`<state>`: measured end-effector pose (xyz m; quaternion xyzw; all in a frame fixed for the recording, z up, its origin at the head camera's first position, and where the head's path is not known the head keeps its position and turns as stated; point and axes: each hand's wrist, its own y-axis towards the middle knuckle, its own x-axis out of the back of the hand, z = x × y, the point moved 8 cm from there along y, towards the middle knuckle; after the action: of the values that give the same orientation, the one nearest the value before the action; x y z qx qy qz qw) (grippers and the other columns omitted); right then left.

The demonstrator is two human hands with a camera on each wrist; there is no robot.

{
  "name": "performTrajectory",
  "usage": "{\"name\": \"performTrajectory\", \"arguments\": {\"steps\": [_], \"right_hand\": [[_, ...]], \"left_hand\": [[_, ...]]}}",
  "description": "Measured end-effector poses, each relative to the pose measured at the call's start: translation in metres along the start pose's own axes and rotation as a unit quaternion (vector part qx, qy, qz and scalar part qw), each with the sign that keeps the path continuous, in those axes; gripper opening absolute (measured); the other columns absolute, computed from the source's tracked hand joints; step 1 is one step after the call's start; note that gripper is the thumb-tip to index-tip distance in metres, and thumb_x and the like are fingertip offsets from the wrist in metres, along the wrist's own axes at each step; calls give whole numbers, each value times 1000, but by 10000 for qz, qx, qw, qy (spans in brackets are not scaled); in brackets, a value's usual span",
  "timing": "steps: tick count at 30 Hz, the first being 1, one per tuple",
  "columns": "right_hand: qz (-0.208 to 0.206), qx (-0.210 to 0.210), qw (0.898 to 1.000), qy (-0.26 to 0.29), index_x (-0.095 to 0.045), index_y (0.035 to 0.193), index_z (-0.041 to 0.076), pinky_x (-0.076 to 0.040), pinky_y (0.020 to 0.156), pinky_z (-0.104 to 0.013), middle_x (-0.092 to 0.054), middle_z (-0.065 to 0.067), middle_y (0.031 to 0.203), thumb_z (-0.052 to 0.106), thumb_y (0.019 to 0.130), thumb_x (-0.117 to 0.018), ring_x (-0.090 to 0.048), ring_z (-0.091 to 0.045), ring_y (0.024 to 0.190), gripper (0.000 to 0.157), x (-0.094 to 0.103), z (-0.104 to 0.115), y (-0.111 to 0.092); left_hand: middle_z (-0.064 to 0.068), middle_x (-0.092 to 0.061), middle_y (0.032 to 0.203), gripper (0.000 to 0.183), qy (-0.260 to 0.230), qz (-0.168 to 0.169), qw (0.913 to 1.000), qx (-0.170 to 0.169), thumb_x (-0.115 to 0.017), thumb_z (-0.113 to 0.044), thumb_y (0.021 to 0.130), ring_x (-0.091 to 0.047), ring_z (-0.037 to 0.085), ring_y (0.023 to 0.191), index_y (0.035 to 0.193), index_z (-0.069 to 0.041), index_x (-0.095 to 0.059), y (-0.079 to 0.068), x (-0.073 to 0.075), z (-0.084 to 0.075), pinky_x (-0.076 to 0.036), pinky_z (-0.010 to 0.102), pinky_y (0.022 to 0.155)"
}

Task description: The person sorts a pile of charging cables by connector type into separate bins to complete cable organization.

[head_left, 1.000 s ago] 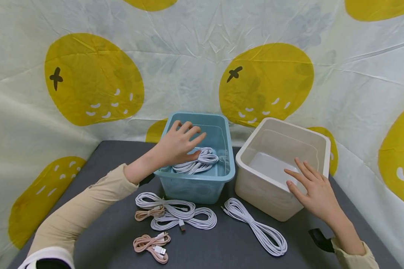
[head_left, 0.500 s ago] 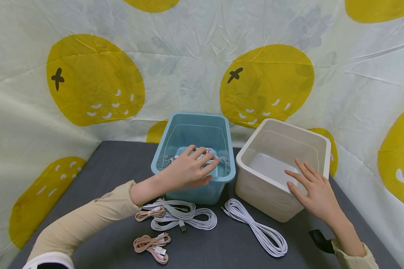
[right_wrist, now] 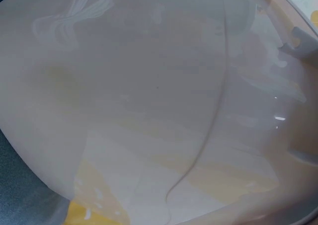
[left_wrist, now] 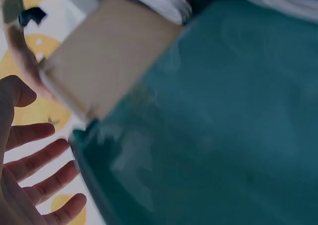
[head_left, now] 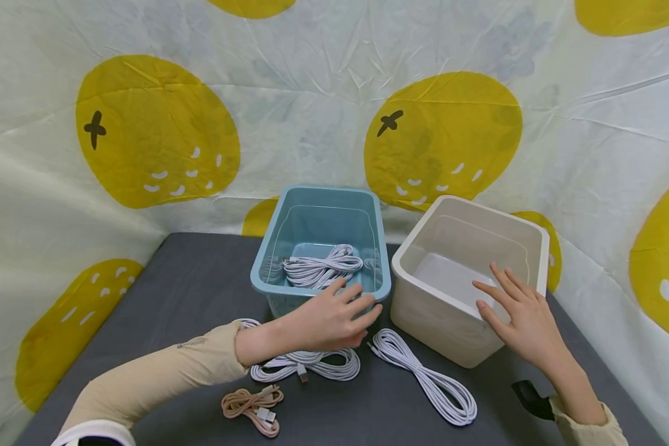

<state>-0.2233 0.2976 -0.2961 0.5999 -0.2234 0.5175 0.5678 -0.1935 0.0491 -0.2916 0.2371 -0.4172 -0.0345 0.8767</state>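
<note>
My left hand (head_left: 334, 316) hovers in front of the blue bin (head_left: 320, 295), fingers loosely spread and holding nothing. In the left wrist view, its fingertips (left_wrist: 64, 210) are near the bin's rim. Inside that bin lies a bundle of white charging cable (head_left: 323, 266). Below the left hand, more white cable (head_left: 334, 365) is coiled on the table, partly covered by my forearm. My right hand (head_left: 521, 319) lies over the near right rim of the beige bin (head_left: 435, 310), fingers extended. Right of the left hand is another white cable bundle (head_left: 424, 378).
A pink cable bundle (head_left: 251, 409) with a white USB plug lies near the front of the dark table (head_left: 201, 266). The two bins stand side by side against a white cloth (head_left: 301, 124) printed with yellow fruit.
My left hand has moved from above the blue bin down and right to its front, uncovering the cable inside. The forearm now hides the second pink cable. The right hand stays still.
</note>
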Motion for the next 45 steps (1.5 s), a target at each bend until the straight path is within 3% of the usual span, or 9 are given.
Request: {"name": "performTrajectory", "arguments": {"steps": [6, 18, 31, 45], "right_hand": [[-19, -12, 10000, -8, -58, 118, 14, -23, 85, -62, -32, -14, 143, 31, 87, -53, -25, -34, 133, 36, 1, -1, 0], [5, -35, 10000, 8, -57, 118, 13, -22, 85, -63, -33, -16, 142, 31, 87, -52, -24, -35, 133, 37, 0, -2, 0], [7, -70, 10000, 31, -57, 118, 14, -23, 86, -63, -32, -14, 143, 31, 87, -52, -26, -36, 132, 36, -1, 0, -1], [-11, -76, 10000, 19, -57, 118, 14, -22, 87, -63, -32, -14, 143, 31, 87, -53, -25, -35, 133, 36, 0, 1, 0]], "left_hand": [[-1, -58, 111, 39, -23, 150, 9995, -277, -43, -39, 86, -50, 20, 99, 116, -19, -57, 4, -8, -21, -41, 35, 79], [-5, -54, 112, 39, -182, 487, 9966, -635, -39, -40, 88, -48, 15, 98, 119, -23, -53, 9, -26, -43, -40, 34, 81], [-6, -54, 114, 41, -272, 965, 9891, -1077, -42, -40, 86, -49, 12, 97, 123, -23, -50, 18, -64, -67, -39, 29, 76], [-4, -49, 126, 44, -219, 1479, 9804, -1281, -37, -39, 89, -48, 14, 114, 130, -23, -43, 16, -100, -84, -43, 30, 85]]}}
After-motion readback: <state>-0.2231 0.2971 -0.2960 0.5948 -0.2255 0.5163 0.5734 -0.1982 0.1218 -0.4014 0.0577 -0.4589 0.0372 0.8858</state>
